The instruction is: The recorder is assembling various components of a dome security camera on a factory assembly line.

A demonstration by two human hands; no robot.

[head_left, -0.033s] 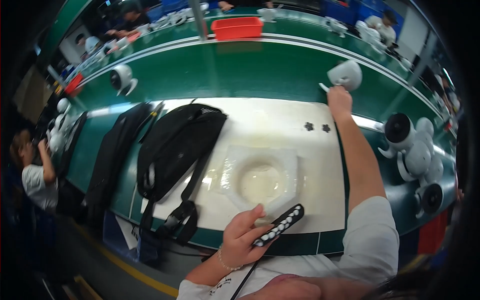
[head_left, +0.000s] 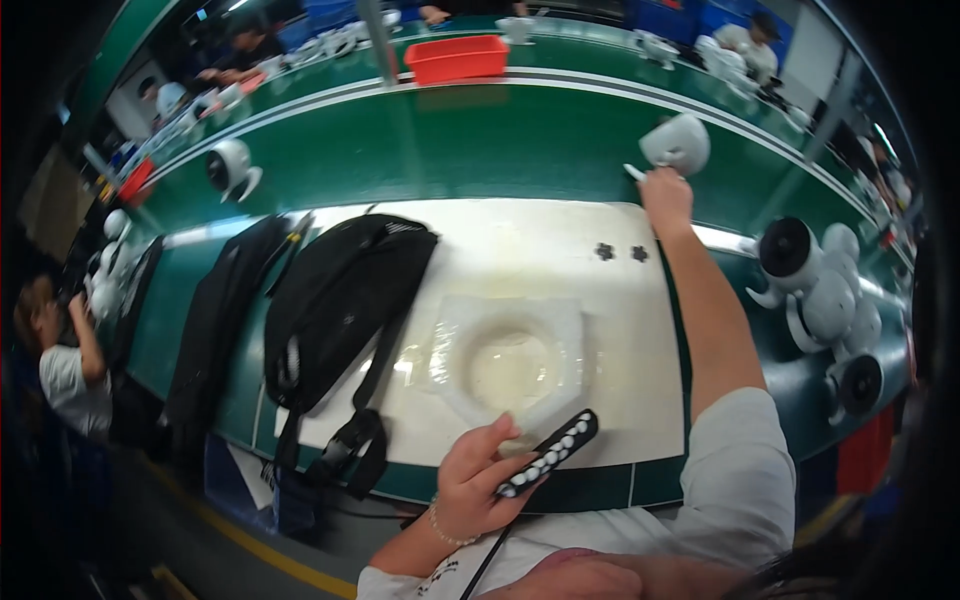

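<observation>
My left hand (head_left: 482,475), with a beaded bracelet at its wrist, is closed around a black strip (head_left: 548,455) set with a row of white round pieces. It is near the front edge of the bench. Stretched far out to the right, my right hand (head_left: 667,200) grips the lower part of a white rounded device (head_left: 682,145) with a curved foot, over the green conveyor surface. A white foam holder (head_left: 565,345) with a round hollow lies on the white mat (head_left: 640,400) between my arms. Two small dark knob-like pieces (head_left: 605,252) sit on the mat's far right.
Left of the foam holder lies a black bag (head_left: 345,290) with straps. Several similar white devices (head_left: 825,305) cluster at the right, and a single one (head_left: 230,168) stands far left. Beyond is a red bin (head_left: 455,60). Other people work along the far line and at the left.
The whole view has shifted slightly, so the bench and its things appear a little further left. Both hands keep their holds.
</observation>
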